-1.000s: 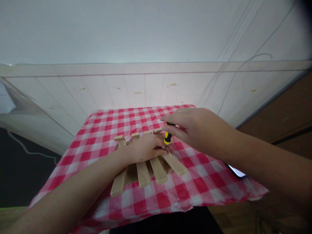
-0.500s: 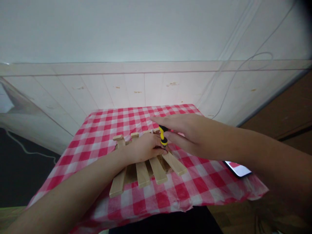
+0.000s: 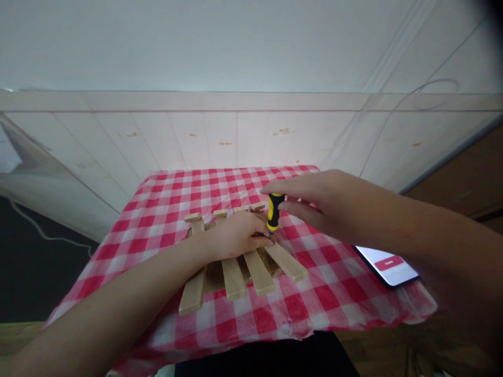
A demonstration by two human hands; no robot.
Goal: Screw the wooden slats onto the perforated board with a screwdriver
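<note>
A short screwdriver (image 3: 273, 212) with a black and yellow handle stands nearly upright on the rightmost slat of a slatted wooden piece (image 3: 234, 280). My right hand (image 3: 314, 199) is at the top of its handle, with fingers over and beside it. Lying across the slats, my left hand (image 3: 239, 234) has thumb and fingers drawn together close to the screwdriver's metal tip. What those fingertips pinch is hidden. Pale, flat slats fan toward me over crosspieces that my left hand and forearm partly cover.
A red and white checked cloth (image 3: 326, 298) covers the table. A phone with a lit screen (image 3: 387, 264) lies at the right, partly beneath my right forearm. Behind the table rises a white panelled wall (image 3: 204, 139) with a loose cable (image 3: 393, 112).
My right hand has shifted on the screwdriver, whose handle now shows more and stands straighter. My left hand stays on the slats. The view has moved slightly.
</note>
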